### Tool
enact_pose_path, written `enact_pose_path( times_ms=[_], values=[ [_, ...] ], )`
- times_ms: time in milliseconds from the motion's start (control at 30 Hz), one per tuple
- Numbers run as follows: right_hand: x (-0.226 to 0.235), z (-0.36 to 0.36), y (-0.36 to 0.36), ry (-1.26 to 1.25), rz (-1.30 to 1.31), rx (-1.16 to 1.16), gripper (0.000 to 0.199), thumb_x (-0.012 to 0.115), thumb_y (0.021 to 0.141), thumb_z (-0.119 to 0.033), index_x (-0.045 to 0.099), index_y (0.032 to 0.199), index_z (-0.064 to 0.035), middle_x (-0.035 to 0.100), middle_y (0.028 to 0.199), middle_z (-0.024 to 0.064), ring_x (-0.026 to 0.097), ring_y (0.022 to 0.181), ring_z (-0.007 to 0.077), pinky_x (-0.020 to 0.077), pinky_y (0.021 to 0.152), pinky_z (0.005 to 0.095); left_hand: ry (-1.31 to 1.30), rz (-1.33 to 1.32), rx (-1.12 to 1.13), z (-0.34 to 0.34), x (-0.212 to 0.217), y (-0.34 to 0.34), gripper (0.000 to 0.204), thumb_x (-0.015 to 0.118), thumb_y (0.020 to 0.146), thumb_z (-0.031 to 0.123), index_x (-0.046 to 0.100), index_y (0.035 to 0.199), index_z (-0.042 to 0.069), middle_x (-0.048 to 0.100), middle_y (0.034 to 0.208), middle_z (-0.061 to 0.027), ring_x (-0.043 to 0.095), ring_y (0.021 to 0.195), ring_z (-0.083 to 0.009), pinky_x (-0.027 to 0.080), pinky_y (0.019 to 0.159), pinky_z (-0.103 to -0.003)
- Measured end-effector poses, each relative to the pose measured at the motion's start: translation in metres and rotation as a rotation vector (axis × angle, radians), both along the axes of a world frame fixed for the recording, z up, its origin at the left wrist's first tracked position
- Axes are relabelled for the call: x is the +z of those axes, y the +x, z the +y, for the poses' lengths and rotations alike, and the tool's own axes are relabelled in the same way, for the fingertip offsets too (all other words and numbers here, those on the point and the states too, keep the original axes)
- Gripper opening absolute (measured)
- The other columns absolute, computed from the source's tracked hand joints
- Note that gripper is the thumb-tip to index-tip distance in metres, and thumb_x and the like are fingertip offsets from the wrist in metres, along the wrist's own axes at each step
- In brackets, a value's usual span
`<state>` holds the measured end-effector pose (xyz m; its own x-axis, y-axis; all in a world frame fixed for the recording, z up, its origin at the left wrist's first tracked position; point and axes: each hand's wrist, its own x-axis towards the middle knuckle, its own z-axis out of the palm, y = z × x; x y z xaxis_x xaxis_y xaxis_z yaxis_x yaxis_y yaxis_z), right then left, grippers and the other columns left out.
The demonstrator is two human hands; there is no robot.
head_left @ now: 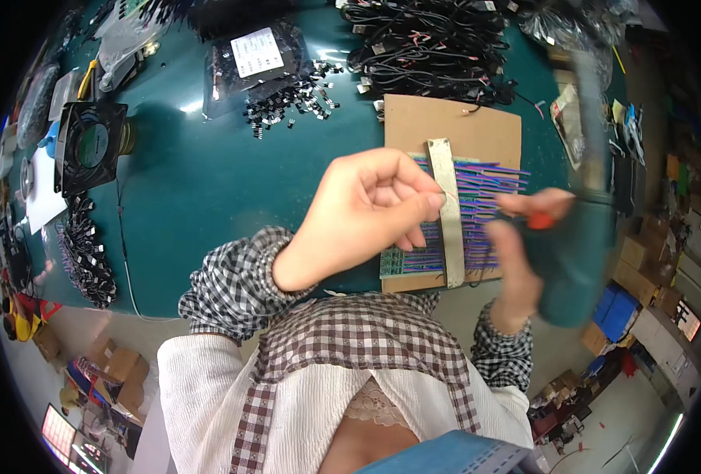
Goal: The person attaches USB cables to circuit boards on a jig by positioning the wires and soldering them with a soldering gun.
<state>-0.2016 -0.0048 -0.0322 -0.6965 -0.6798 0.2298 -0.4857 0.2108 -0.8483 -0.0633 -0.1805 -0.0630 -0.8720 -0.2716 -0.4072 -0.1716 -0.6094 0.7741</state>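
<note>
My left hand (358,209) is above the work, with thumb and index fingertip pressed together beside a flat metal bar (451,245). Whatever may be in that pinch is too small to make out. The bar lies across rows of purple and blue wires (481,209) on green circuit boards (394,263), which rest on a cardboard sheet (461,122). To the right, my right hand (518,265) is closed around a heat gun (575,272) with a dark teal body, a red switch and a long grey nozzle. Motion blurs the gun and this hand.
Bundled black cables (425,51) lie behind the cardboard. Loose small connectors (291,103) spread beside a labelled plastic bag (259,55). A black fan (90,148) stands at the left, near a heap of dark connectors (86,249). The green table's (208,189) front edge runs near my waist.
</note>
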Motion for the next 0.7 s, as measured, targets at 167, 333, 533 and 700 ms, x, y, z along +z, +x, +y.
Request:
enact_pose_path(
  times_ms=[167, 333, 533, 700],
  values=[
    [-0.02, -0.003, 0.024, 0.201, 0.19, 0.046, 0.035, 0.087, 0.077, -0.004, 0.07, 0.107, -0.0103, 0.071, 0.093, -0.0031, 0.06, 0.094, 0.0204, 0.0458, 0.086, 0.0361, -0.061, 0.023, -0.006, 0.018, 0.001, 0.005, 0.01, 0.072, 0.098, 0.006, 0.067, 0.103, -0.001, 0.074, 0.088, -0.006, 0.068, 0.068, -0.0061, 0.054, 0.057, -0.019],
    [-0.021, 0.003, 0.023, 0.128, -0.031, 0.104, 0.028, 0.077, 0.085, 0.004, 0.064, 0.108, -0.0061, 0.067, 0.098, 0.0018, 0.064, 0.097, 0.0196, 0.0497, 0.086, 0.0367, -0.086, 0.067, -0.076, 0.025, -0.004, 0.011, 0.01, 0.071, 0.099, 0.007, 0.066, 0.103, -0.001, 0.074, 0.091, -0.0059, 0.069, 0.068, -0.0064, 0.054, 0.057, -0.019],
    [-0.023, 0.001, 0.022, -0.302, -0.5, 0.13, 0.037, 0.064, 0.09, 0.015, 0.046, 0.119, 0.0004, 0.053, 0.111, 0.0118, 0.071, 0.095, 0.0234, 0.059, 0.087, 0.0374, 0.259, 0.129, -0.053, 0.031, -0.011, 0.008, 0.008, 0.068, 0.1, 0.005, 0.066, 0.106, 0.0, 0.074, 0.095, -0.0077, 0.071, 0.075, -0.0103, 0.057, 0.065, -0.022],
    [-0.017, 0.004, 0.019, -0.186, -0.512, 0.061, 0.044, 0.06, 0.084, 0.018, 0.045, 0.121, -0.0005, 0.054, 0.109, 0.011, 0.065, 0.095, 0.0224, 0.0535, 0.09, 0.0374, 0.334, 0.191, -0.058, 0.034, -0.015, 0.01, 0.011, 0.069, 0.098, 0.001, 0.067, 0.109, 0.0, 0.071, 0.101, -0.0095, 0.071, 0.081, -0.0127, 0.059, 0.072, -0.024]
  ],
)
